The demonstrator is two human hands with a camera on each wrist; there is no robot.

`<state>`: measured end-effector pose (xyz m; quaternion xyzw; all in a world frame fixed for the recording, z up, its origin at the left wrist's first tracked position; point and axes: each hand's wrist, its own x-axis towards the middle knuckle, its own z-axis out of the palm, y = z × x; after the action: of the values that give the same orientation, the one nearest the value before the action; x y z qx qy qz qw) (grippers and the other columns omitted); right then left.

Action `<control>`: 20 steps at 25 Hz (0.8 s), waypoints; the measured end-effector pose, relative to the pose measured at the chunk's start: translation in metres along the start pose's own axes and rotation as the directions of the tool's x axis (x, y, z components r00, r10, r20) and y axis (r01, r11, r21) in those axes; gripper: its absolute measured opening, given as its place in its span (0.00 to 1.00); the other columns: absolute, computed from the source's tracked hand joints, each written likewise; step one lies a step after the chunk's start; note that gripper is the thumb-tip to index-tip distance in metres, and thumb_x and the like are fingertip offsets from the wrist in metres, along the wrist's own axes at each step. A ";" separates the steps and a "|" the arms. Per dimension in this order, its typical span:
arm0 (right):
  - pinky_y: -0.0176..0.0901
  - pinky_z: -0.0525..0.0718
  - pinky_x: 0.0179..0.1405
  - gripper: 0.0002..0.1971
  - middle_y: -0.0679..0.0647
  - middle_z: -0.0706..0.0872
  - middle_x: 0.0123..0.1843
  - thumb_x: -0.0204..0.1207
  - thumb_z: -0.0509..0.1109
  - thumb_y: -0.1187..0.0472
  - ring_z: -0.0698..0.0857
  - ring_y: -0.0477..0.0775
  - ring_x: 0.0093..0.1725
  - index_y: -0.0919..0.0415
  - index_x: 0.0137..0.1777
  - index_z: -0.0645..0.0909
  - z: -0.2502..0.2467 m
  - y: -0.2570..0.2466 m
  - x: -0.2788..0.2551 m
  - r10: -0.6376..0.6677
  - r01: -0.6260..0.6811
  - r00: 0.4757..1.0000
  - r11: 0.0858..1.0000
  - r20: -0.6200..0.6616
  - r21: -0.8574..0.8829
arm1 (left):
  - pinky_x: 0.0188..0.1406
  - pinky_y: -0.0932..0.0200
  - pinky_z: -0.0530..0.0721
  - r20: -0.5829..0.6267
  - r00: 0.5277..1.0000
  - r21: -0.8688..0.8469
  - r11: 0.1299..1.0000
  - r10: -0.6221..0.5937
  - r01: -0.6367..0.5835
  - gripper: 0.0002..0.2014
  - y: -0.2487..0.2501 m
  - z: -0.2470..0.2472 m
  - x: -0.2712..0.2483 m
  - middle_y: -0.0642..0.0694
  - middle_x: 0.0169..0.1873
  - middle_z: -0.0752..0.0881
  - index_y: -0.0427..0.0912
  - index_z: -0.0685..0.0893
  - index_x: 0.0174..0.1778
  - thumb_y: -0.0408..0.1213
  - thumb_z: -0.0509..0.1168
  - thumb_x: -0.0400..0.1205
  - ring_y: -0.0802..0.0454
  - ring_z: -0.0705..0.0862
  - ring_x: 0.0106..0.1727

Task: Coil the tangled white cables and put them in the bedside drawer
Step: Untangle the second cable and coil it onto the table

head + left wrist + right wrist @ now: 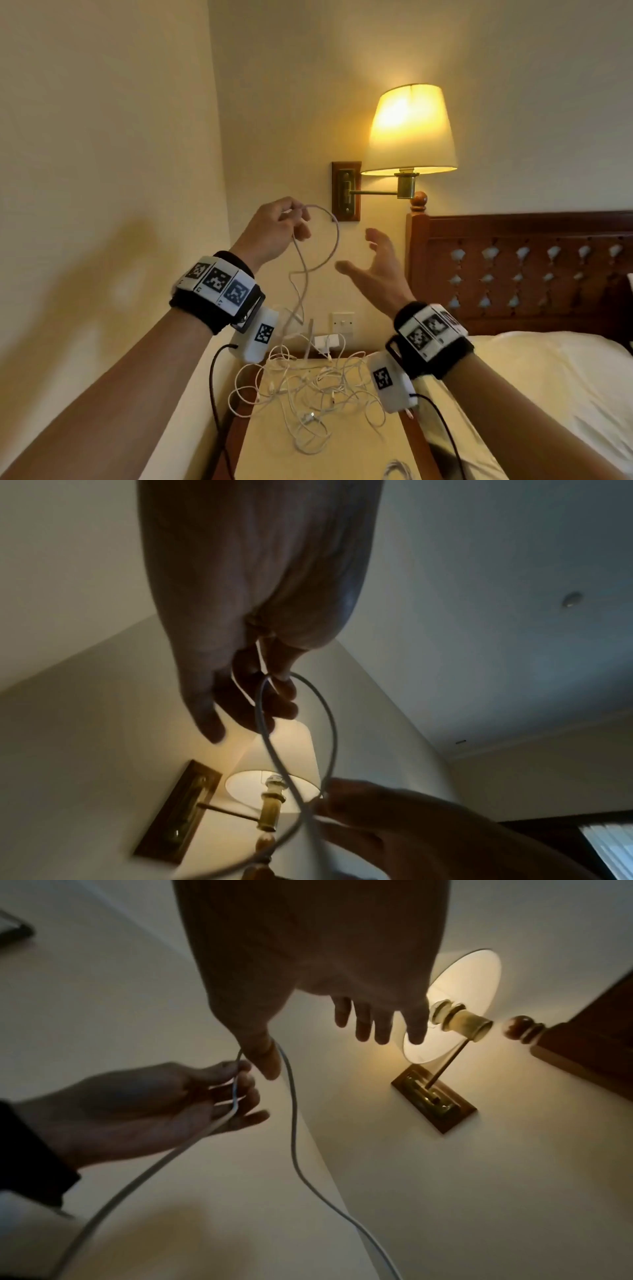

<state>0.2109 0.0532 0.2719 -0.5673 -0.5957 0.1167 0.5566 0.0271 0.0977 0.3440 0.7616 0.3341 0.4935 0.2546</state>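
Two bare hands are raised in front of a cream wall, each wrist wrapped in a black band carrying printed square markers. A white cable [330, 240] is pinched in the curled fingers of the left hand [274, 229], and a loop of it arcs out to the right before dropping down to a tangle of white cables [308, 387] spread over the top of a bedside table [342, 459]. The right hand [380, 267] is held open just beside that loop, fingers spread and relaxed; in the right wrist view its thumb [263, 1056] is seen against the cable, though whether it actually touches cannot be told. A second small bundle of white cable [397, 471] is partly seen at the near edge of the table top. A lit wall lamp [409, 130] with a cream shade is mounted on a wooden plate above the table. A carved wooden headboard [513, 274] and a white pillow [548, 370] are seen to the right. The drawer itself is not shown.
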 end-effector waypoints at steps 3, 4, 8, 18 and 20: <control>0.53 0.78 0.69 0.14 0.60 0.85 0.61 0.83 0.66 0.56 0.84 0.59 0.64 0.62 0.64 0.79 0.022 -0.009 -0.002 0.005 -0.004 0.984 1.000 0.176 -0.009 | 0.34 0.54 0.75 0.070 0.991 -0.078 0.990 -0.112 0.117 0.13 -0.007 0.018 -0.018 0.50 0.28 0.73 0.44 0.81 0.40 0.40 0.57 0.89 0.54 0.72 0.28; 0.57 0.84 0.61 0.10 0.60 0.87 0.45 0.86 0.61 0.58 0.89 0.59 0.48 0.63 0.52 0.82 0.024 -0.009 -0.006 0.031 -0.056 0.972 0.993 0.233 0.102 | 0.34 0.57 0.72 0.035 0.989 -0.034 0.989 -0.146 0.147 0.14 -0.011 0.018 -0.020 0.50 0.27 0.72 0.44 0.81 0.38 0.45 0.60 0.87 0.53 0.71 0.29; 0.43 0.68 0.22 0.19 0.50 0.68 0.25 0.86 0.59 0.50 0.66 0.48 0.22 0.57 0.35 0.78 0.005 0.008 -0.020 0.098 -0.141 0.927 0.986 0.363 0.094 | 0.42 0.56 0.72 -0.268 0.949 0.120 0.972 -0.165 0.203 0.17 -0.041 -0.014 -0.025 0.47 0.28 0.79 0.41 0.82 0.33 0.49 0.68 0.81 0.48 0.77 0.38; 0.38 0.66 0.27 0.21 0.44 0.71 0.23 0.87 0.56 0.50 0.67 0.42 0.23 0.55 0.33 0.76 -0.028 -0.016 -0.005 -0.091 0.125 0.952 0.987 0.292 -0.098 | 0.64 0.58 0.73 0.050 0.995 0.313 0.948 -0.083 0.064 0.19 -0.014 0.007 -0.052 0.46 0.63 0.85 0.42 0.79 0.71 0.47 0.55 0.89 0.49 0.80 0.68; 0.39 0.66 0.26 0.22 0.46 0.71 0.24 0.87 0.56 0.50 0.67 0.44 0.23 0.56 0.32 0.76 -0.018 -0.027 -0.003 -0.064 0.090 0.945 0.994 0.321 -0.065 | 0.53 0.61 0.79 0.191 0.981 0.171 0.985 -0.045 0.012 0.15 0.000 0.033 -0.060 0.50 0.47 0.86 0.44 0.80 0.66 0.44 0.55 0.89 0.60 0.84 0.50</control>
<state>0.2094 0.0330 0.2975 -0.5388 -0.7035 0.1610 0.4345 0.0400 0.0503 0.2970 0.8201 0.3592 0.3830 0.2273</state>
